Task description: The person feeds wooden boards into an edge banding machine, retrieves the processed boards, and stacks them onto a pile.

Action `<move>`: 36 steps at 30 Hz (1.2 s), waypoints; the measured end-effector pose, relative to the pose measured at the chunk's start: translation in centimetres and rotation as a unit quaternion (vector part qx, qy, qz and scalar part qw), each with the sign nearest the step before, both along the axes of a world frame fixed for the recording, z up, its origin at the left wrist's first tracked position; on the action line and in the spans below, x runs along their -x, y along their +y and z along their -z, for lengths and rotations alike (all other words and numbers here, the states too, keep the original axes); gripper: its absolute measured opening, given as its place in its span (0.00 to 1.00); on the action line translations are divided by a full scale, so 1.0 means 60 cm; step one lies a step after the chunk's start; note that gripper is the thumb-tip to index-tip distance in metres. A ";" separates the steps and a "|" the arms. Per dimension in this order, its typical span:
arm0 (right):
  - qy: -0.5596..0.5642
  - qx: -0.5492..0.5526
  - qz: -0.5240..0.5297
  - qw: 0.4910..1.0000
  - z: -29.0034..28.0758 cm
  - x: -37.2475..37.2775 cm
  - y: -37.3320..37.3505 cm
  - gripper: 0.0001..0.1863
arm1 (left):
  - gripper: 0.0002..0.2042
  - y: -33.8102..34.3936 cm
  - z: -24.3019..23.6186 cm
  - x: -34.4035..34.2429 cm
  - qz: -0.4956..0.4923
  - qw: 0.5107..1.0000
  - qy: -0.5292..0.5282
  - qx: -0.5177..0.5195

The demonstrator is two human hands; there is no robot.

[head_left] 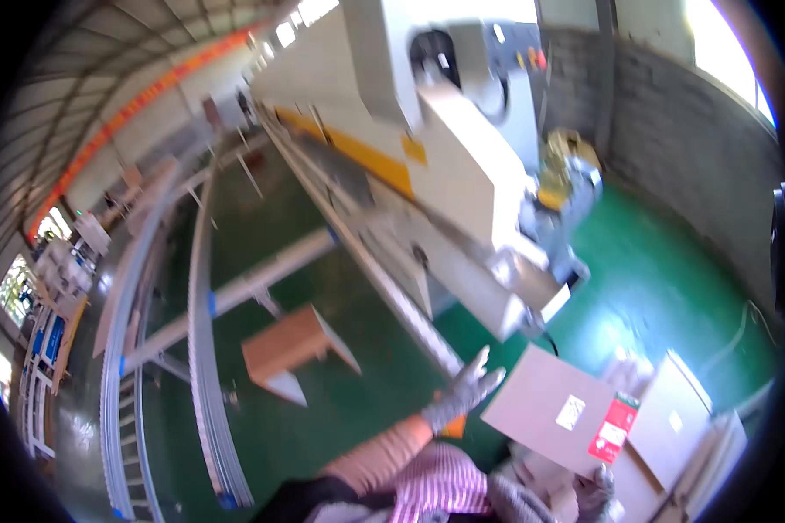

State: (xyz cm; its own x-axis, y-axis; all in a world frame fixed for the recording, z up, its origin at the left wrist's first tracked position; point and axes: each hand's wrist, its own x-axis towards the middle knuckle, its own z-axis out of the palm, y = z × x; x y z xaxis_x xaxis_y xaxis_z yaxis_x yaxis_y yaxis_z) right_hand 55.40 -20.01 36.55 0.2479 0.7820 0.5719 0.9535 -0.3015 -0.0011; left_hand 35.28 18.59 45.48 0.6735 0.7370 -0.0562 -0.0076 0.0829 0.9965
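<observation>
Green workshop floor (340, 418) under spread left hand (464, 390); right hand (595, 488) gripping board (554, 408).

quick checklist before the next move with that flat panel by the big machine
1. Left hand free: ok, gloved, open, raised in the air and touching nothing.
2. Right hand gripping the flat panel: cannot tell, it sits at the panel's lower edge.
3. Panel clear of the stacked boards: cannot tell, they overlap.
4. Green floor path to the machine: ok.
5. Wooden stool out of the way: ok, it stands left.
</observation>
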 end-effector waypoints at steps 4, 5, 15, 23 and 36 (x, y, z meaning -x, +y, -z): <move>0.735 -0.105 0.210 0.636 -0.013 0.081 -0.194 0.38 | 0.36 -0.180 0.145 -0.074 0.189 0.975 0.075 0.094; 0.709 -0.079 0.243 0.657 -0.014 0.100 -0.219 0.38 | 0.34 -0.230 0.153 -0.089 0.155 0.970 0.182 -0.043; 0.576 0.066 0.302 0.757 0.002 0.144 -0.302 0.42 | 0.31 -0.554 0.506 -0.185 0.249 0.926 0.239 -0.155; 0.536 0.096 0.305 0.781 0.012 0.123 -0.319 0.45 | 0.24 -0.593 0.361 -0.278 0.586 0.348 0.401 -0.612; 0.390 0.172 0.287 0.858 0.022 0.065 -0.313 0.50 | 0.35 -0.493 0.250 -0.186 0.350 0.920 0.146 -0.097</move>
